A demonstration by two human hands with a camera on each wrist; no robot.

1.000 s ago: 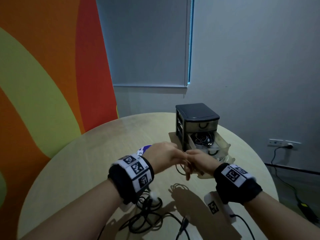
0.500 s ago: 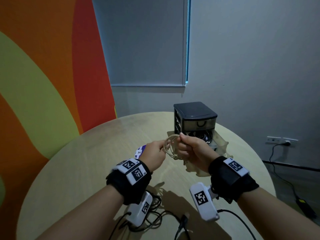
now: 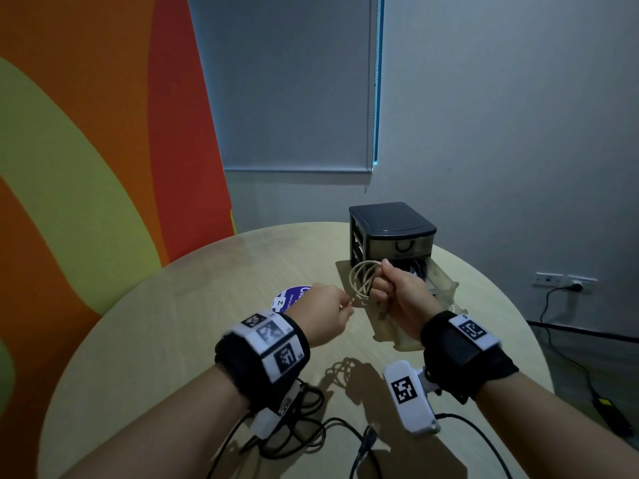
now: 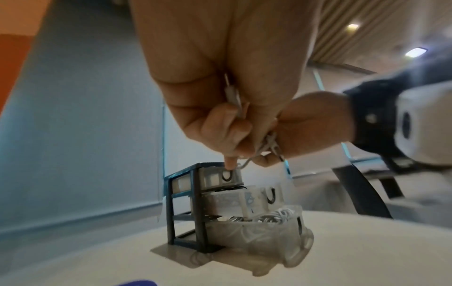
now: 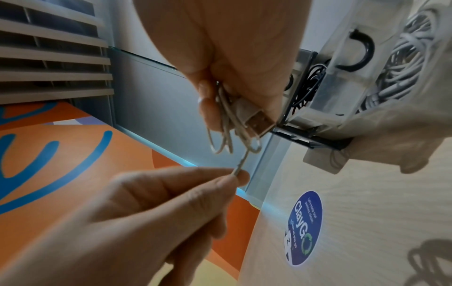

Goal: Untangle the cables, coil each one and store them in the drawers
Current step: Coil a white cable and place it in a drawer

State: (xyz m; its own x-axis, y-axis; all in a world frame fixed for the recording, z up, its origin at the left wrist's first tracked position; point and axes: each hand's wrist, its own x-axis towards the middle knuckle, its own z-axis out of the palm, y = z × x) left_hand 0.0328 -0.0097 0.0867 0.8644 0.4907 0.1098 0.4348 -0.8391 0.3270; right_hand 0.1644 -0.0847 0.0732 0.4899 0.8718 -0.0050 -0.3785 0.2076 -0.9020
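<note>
My right hand (image 3: 383,288) grips a coiled white cable (image 3: 359,278) above the table, loops standing up from the fist; its USB plug (image 5: 257,119) pokes out between the fingers. My left hand (image 3: 340,307) pinches the cable's free end (image 5: 238,166) just left of the coil. Behind them stands the small black drawer unit (image 3: 390,229), its top drawer shut, the middle drawer (image 4: 244,201) part open with black cables, the bottom drawer (image 4: 264,226) pulled out with white cables. A tangle of black cables (image 3: 304,426) lies on the table near me.
The round wooden table (image 3: 207,305) carries a round purple sticker (image 3: 290,299) left of my hands. White wrist cameras (image 3: 411,395) hang under my wrists with black leads. A wall socket (image 3: 567,281) with a plugged cable is at the right.
Both hands have risen from the table with the white cable. The right hand now holds it as a coil near the drawers, and the left hand has drawn its end out to the left.
</note>
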